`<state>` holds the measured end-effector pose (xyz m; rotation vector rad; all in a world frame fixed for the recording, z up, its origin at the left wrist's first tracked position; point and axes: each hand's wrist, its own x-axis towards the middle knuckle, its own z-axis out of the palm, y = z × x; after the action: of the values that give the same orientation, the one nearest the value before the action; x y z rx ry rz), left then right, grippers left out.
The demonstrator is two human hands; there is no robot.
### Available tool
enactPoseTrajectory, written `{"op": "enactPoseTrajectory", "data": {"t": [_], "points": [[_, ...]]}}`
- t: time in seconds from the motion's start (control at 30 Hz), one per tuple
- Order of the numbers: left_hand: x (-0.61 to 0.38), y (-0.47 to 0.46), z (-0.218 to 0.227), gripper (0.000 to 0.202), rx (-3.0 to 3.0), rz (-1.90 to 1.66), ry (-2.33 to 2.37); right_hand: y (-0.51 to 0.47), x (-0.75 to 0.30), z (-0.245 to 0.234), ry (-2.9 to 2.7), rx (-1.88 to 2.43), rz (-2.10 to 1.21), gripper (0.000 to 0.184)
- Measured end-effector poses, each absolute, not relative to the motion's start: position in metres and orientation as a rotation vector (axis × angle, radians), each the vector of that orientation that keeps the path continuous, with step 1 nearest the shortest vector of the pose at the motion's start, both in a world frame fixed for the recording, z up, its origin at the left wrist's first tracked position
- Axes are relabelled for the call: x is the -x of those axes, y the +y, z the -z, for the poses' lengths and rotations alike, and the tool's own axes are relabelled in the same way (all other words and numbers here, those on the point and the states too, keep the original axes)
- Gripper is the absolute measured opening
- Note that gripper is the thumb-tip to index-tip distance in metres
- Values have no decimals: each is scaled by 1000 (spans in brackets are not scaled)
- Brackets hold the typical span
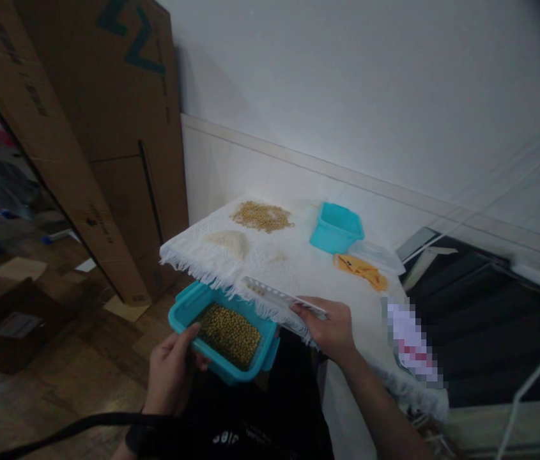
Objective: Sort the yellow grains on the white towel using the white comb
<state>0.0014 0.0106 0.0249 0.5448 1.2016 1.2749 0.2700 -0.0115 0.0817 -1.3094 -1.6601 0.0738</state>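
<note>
In the head view my left hand grips the near left rim of a turquoise plastic bin, thumb over the edge. Round yellow beans, which look like soybeans, cover its bottom. The bin is held just below the fringed front edge of a white tablecloth. A flat white strip with a row of holes is pinched in my right hand; it lies along that edge, with a few beans beside its far end. Farther back on the cloth are a bean pile and a pile of fine pale grains.
A second turquoise bin stands at the back right of the table, with an orange packet or cloth before it. A tall cardboard box rises on the left. Behind the table is a white wall.
</note>
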Motion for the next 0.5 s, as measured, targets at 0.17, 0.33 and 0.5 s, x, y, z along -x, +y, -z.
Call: {"op": "enactPoseTrajectory", "data": {"t": [0.17,0.33,0.5], "points": [[-1,10,-25,36,-522,-1277,1217,-21,-259,-78,-1758,1258,66,19],[-2,6,-33,38,-630,-1253,1266,4,-284,-85,-1394,1702,379,38],[4,3,-22,38,-757,-1256,1304,42,-300,-89,-1372,1991,430,38]]}}
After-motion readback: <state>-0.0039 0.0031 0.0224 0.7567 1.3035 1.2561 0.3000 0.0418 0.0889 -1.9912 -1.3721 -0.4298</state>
